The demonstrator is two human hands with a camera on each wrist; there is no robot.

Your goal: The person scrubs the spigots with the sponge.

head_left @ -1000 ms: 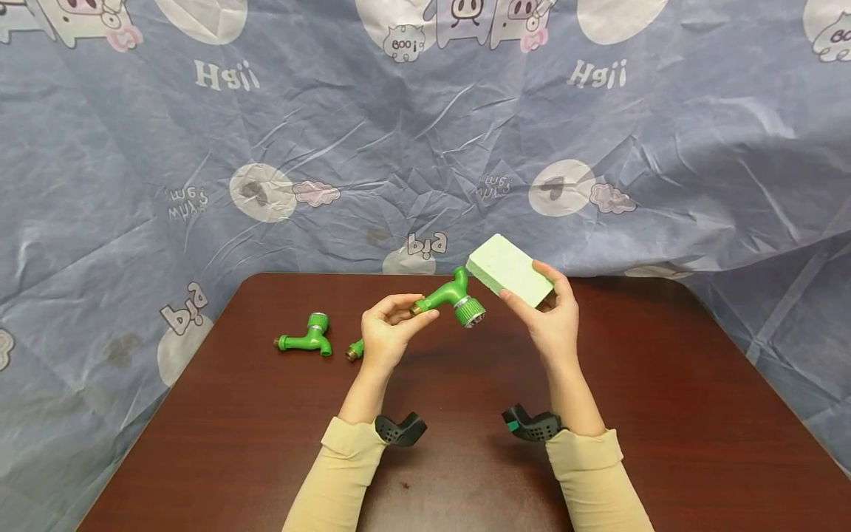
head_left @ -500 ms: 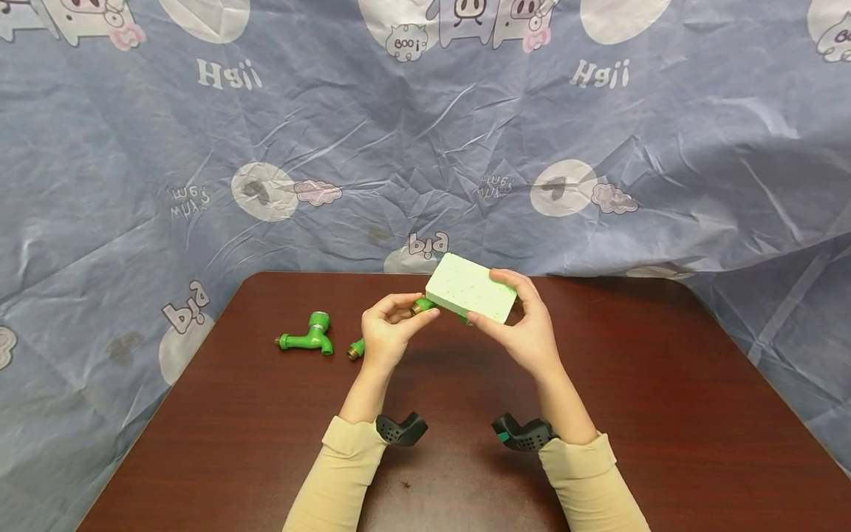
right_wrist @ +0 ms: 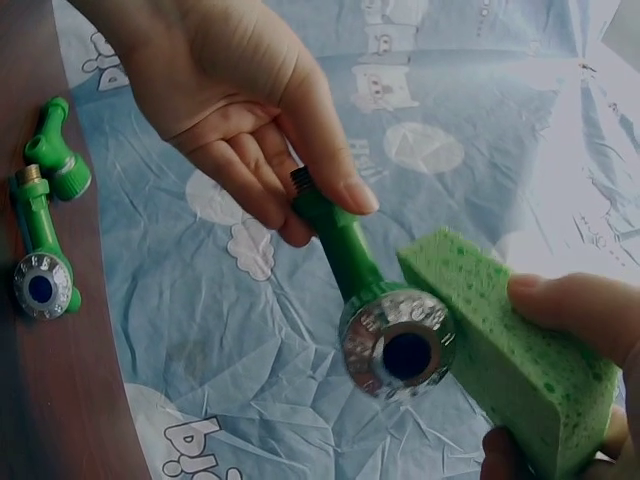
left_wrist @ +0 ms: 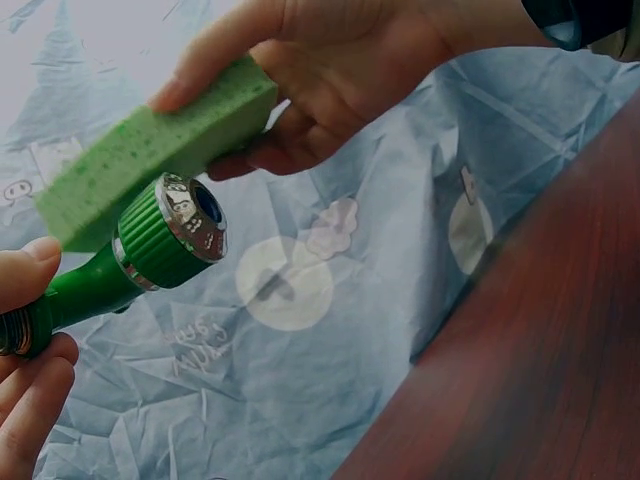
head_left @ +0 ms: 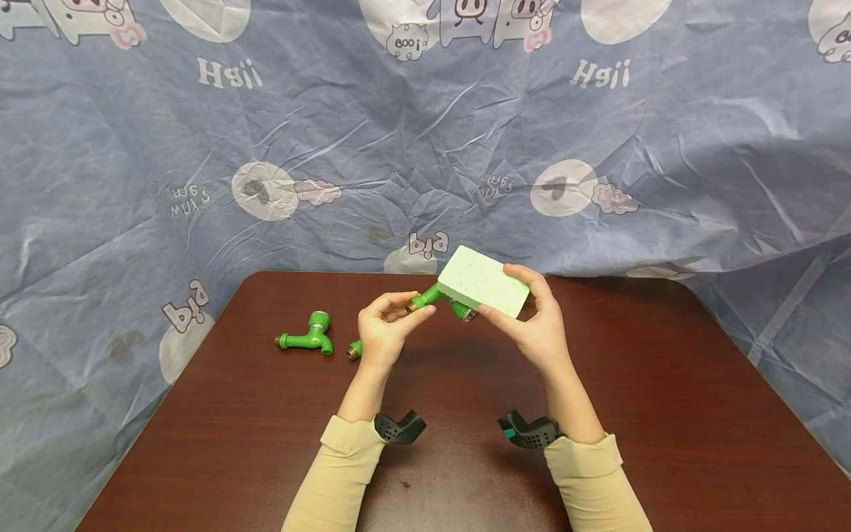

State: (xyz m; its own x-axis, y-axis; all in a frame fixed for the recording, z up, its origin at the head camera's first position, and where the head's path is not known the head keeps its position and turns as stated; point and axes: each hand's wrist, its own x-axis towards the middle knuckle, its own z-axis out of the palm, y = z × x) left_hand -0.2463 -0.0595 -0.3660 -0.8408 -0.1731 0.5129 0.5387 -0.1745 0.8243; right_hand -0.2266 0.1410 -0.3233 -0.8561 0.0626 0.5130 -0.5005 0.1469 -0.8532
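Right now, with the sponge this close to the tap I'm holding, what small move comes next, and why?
I'd probably draw the sponge gently along the held tap with your right hand. Both wrist views show the sponge right beside the tap's knob, and your left hand grips the threaded end, leaving the rest exposed.

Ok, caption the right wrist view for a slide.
Left hand pinches a green tap; right hand holds a sponge beside it.

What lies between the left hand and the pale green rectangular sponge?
A green tap with a ribbed, silver-faced knob, pinched by the left hand; the right wrist view shows it plainly, the head view partly behind the sponge.
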